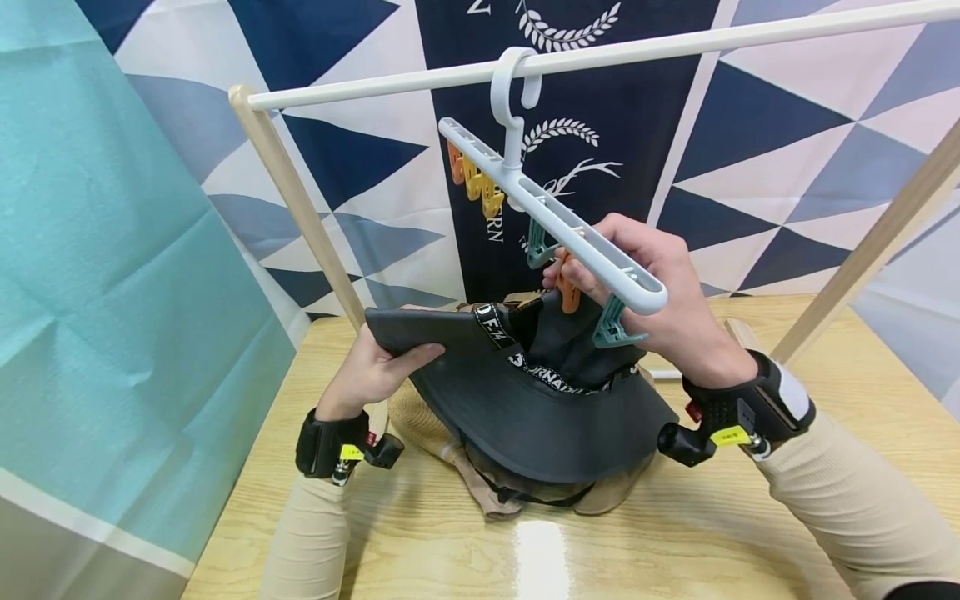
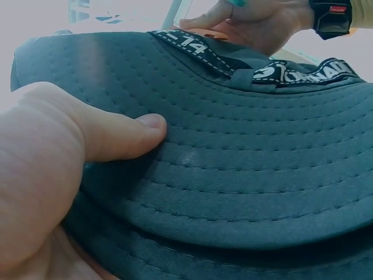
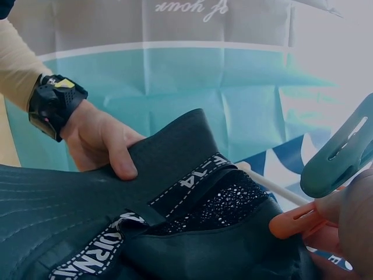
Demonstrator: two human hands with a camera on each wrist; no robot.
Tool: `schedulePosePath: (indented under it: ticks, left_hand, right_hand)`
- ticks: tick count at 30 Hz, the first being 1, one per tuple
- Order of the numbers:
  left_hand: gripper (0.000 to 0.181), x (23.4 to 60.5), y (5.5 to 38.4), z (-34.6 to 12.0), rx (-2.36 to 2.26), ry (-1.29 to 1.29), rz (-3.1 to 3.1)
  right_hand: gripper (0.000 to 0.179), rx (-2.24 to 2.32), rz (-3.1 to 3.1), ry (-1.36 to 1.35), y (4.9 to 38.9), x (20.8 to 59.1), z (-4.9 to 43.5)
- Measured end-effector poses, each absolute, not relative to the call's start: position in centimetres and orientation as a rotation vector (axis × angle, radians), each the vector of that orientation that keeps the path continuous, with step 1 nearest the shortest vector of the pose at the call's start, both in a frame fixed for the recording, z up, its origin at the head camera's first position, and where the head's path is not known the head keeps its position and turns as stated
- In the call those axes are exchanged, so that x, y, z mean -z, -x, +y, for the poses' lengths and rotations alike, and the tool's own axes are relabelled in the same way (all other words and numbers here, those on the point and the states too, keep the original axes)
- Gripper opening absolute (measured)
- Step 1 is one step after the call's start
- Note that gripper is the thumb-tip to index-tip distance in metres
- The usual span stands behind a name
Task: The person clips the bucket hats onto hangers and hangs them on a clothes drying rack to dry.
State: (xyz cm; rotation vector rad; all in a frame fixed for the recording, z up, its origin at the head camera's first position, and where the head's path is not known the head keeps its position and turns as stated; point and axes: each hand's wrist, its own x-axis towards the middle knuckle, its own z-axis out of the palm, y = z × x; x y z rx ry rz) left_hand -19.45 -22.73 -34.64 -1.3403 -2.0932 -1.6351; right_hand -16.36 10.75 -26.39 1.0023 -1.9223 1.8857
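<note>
A dark grey wide-brimmed hat (image 1: 525,425) with a black-and-white lettered band is held up below a pale hanger (image 1: 512,171). My left hand (image 1: 363,375) grips its brim, thumb on top and the other fingers hidden underneath; the left wrist view shows that thumb (image 2: 125,134) flat on the stitching. At the hat's crown, my right hand (image 1: 667,292) pinches an orange clip (image 1: 567,287) that hangs from the bar. In the right wrist view the clip's tip (image 3: 288,224) overlaps the crown's edge. Green clips (image 1: 615,325) hang on either side of it.
The hanger hooks over a white rod (image 1: 637,57) between wooden posts (image 1: 300,208). Yellow clips (image 1: 491,200) and another orange clip (image 1: 456,162) hang at its far end. Tan hats (image 1: 435,425) lie on the wooden table (image 1: 420,533) beneath the grey hat. A patterned cloth (image 1: 780,133) hangs behind.
</note>
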Motion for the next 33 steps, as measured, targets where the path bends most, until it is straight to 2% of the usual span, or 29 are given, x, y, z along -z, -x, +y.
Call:
schedulePosePath:
  ticks: [33]
  left_hand:
    - [0.024, 34.88, 19.56, -22.73, 1.680, 1.327, -2.077]
  right_hand:
    - [0.008, -1.864, -1.936, -0.997, 16.41, 26.58, 10.77]
